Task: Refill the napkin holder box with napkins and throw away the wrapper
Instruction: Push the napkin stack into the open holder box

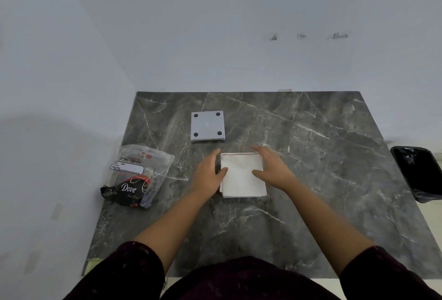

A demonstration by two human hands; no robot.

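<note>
A white stack of napkins (241,175) lies in the middle of the dark marble table (311,180); whether it sits inside a holder box I cannot tell. My left hand (209,174) rests against its left side with the thumb on top. My right hand (272,168) lies along its right side, thumb also on the stack. Behind them, a grey square box part (207,125) with black round feet at its corners lies upside down. The clear and black plastic wrapper (137,176), printed "Dove", lies crumpled at the table's left edge.
A black-lined waste bin (418,173) stands on the floor off the table's right edge. White walls close in the table at the left and the back. My dark sleeves fill the bottom of the view.
</note>
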